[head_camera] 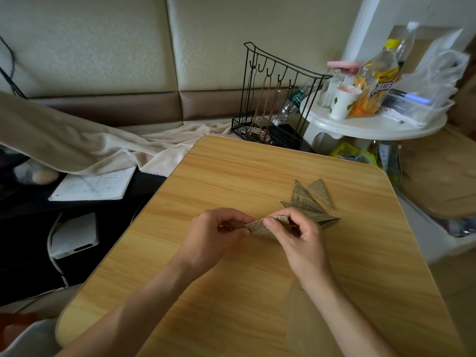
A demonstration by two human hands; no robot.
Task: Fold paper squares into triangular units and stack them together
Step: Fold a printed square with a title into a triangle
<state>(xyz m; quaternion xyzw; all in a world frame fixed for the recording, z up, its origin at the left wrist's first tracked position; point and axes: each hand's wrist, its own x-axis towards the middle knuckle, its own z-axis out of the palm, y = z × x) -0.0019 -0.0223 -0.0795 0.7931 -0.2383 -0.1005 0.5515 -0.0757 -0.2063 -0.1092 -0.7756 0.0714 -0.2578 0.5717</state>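
Both hands pinch one newsprint-patterned paper unit [260, 226] over the wooden table [231, 292]: left hand [219, 235] at its left tip, right hand [296, 235] with thumb on top. Just beyond the right fingers lie folded newsprint triangles [306, 195]. Print too small to read.

Soft daylight is coming from the upper right, overexposing the bottles [378, 78] and blurring them. The bench [231, 292] is showing gentle shadows under each hand. The left floor is lying dim, and edges are bending with wide-angle distortion.
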